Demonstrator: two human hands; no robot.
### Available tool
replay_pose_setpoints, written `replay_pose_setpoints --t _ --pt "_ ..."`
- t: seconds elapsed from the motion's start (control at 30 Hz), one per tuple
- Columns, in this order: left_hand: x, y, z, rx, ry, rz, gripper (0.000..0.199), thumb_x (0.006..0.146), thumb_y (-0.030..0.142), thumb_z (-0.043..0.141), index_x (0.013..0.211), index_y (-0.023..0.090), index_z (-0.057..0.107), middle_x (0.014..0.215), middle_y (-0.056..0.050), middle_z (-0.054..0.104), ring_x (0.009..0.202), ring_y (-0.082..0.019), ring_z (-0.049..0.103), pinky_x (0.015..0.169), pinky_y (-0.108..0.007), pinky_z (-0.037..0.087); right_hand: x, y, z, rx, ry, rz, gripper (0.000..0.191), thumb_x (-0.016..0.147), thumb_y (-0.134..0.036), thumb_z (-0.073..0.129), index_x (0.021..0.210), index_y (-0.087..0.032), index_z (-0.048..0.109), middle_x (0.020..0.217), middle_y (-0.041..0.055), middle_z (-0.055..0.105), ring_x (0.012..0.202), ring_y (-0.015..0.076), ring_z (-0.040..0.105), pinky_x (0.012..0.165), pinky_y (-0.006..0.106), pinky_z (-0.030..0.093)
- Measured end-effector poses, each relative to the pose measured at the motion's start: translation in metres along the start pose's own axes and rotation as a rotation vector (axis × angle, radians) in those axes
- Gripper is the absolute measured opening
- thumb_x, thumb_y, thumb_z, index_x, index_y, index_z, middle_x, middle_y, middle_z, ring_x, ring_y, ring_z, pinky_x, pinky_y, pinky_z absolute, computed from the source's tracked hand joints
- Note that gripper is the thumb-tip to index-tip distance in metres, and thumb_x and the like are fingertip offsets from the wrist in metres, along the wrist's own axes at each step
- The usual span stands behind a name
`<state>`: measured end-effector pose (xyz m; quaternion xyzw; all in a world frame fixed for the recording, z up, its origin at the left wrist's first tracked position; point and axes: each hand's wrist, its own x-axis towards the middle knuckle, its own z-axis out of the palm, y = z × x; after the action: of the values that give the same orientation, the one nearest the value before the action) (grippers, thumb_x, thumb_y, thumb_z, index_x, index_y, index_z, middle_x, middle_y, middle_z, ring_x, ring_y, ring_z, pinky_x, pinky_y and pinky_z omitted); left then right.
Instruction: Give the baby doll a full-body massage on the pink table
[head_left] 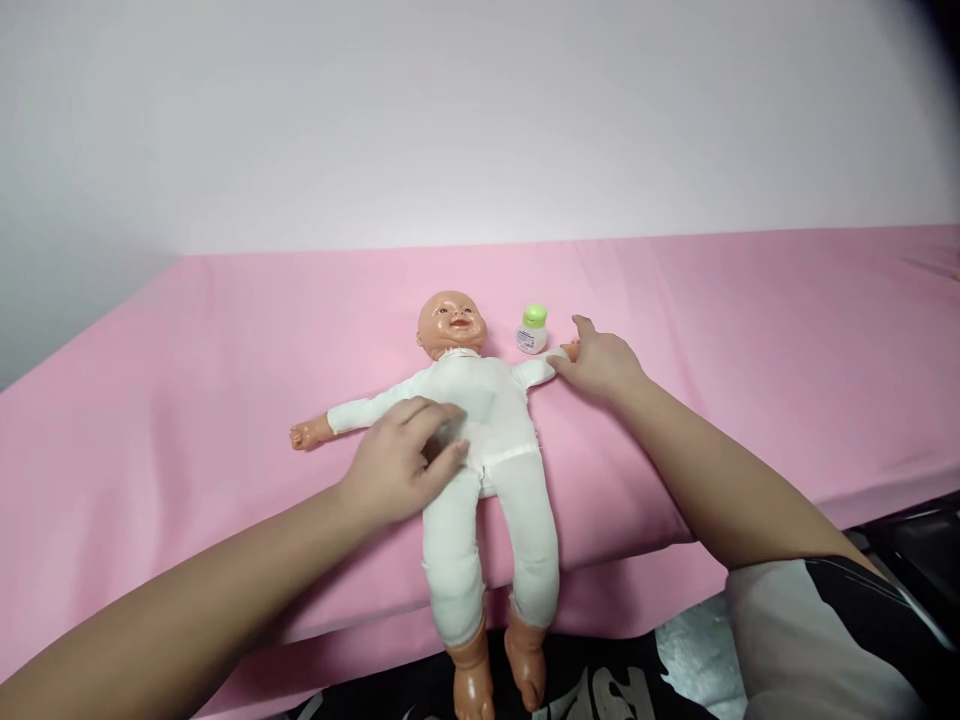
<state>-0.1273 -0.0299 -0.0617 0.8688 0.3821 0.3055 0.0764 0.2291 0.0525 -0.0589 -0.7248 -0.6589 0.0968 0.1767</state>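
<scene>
A baby doll (491, 400) with a white cloth body and plastic head, hands and feet lies on its back on a pink sheet. My left hand (409, 455) rests at the side of its belly, fingers curved and thumb apart, holding nothing. At the doll's wrist, my right hand (600, 360) has its thumb on the white sleeve and its fingers around the doll's small hand, which is mostly hidden. A small clear bottle (532, 340) with a green cap stands between the doll's head and my right hand, touched by neither hand.
The pink sheet (225, 340) covers a wide flat surface against a pale wall (480, 120). The doll's feet hang past its front edge, close to my dark printed clothing (600, 690). Dark objects (915, 540) stand at the right edge.
</scene>
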Motion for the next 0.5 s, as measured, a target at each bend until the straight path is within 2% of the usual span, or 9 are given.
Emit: replay_pose_setpoints --t 0.07,0.13,0.2,0.27,0.33,0.4,0.5 --pt "0.003 -0.005 -0.003 0.204 -0.071 -0.196 0.059 0.104 0.053 0.062 0.152 0.019 0.06 0.122 -0.016 0.077 0.115 -0.038 0.075 0.101 -0.056 0.061 -0.01 -0.01 -0.001 0.034 -0.006 -0.095 0.06 0.1 -0.051 0.068 0.151 -0.021 0.061 0.11 0.0118 0.084 0.105 0.0359 0.077 0.086 0.045 0.057" --pt "0.006 -0.009 -0.005 0.306 -0.186 -0.333 0.081 0.104 0.066 0.056 0.166 0.015 0.047 0.13 -0.021 0.076 0.12 -0.044 0.074 0.102 -0.06 0.059 -0.021 -0.02 0.0 0.151 -0.066 -0.28 0.037 0.1 -0.045 0.068 0.13 -0.024 0.072 0.099 0.0061 0.083 0.093 0.0289 0.078 0.084 0.041 0.056" --pt "0.007 -0.013 -0.007 0.34 -0.288 -0.392 0.09 0.106 0.075 0.047 0.171 0.013 0.041 0.13 -0.023 0.077 0.12 -0.046 0.074 0.099 -0.061 0.059 -0.032 -0.03 0.004 0.243 -0.154 -0.529 0.029 0.1 -0.044 0.07 0.121 -0.024 0.075 0.102 0.0049 0.083 0.094 0.0262 0.077 0.088 0.04 0.057" --pt "0.006 -0.017 -0.006 0.36 -0.34 -0.401 0.095 0.106 0.078 0.039 0.174 0.012 0.038 0.127 -0.024 0.078 0.121 -0.048 0.074 0.098 -0.062 0.058 -0.041 -0.04 0.01 0.261 -0.209 -0.707 0.034 0.101 -0.046 0.071 0.125 -0.023 0.076 0.112 0.0078 0.083 0.101 0.0278 0.077 0.094 0.043 0.057" --pt "0.006 -0.022 -0.004 0.373 -0.34 -0.397 0.097 0.106 0.079 0.037 0.176 0.012 0.035 0.129 -0.026 0.077 0.124 -0.05 0.072 0.099 -0.064 0.057 -0.047 -0.047 0.018 0.254 -0.214 -0.738 0.041 0.105 -0.047 0.067 0.135 -0.021 0.073 0.121 0.0115 0.081 0.108 0.0302 0.076 0.098 0.048 0.058" --pt "0.005 -0.028 -0.001 0.355 -0.315 -0.397 0.098 0.107 0.079 0.037 0.178 0.012 0.034 0.131 -0.027 0.076 0.127 -0.051 0.071 0.1 -0.065 0.056 -0.048 -0.051 0.027 0.258 -0.201 -0.7 0.043 0.109 -0.046 0.062 0.143 -0.02 0.069 0.131 0.014 0.078 0.116 0.0315 0.074 0.103 0.051 0.059" --pt "0.003 -0.042 0.002 0.262 -0.283 -0.433 0.099 0.106 0.08 0.04 0.18 0.016 0.027 0.139 -0.026 0.074 0.136 -0.052 0.066 0.107 -0.066 0.053 -0.046 -0.051 0.041 0.278 -0.191 -0.686 0.046 0.112 -0.039 0.054 0.155 -0.023 0.061 0.151 0.0145 0.069 0.137 0.0322 0.069 0.116 0.055 0.056"
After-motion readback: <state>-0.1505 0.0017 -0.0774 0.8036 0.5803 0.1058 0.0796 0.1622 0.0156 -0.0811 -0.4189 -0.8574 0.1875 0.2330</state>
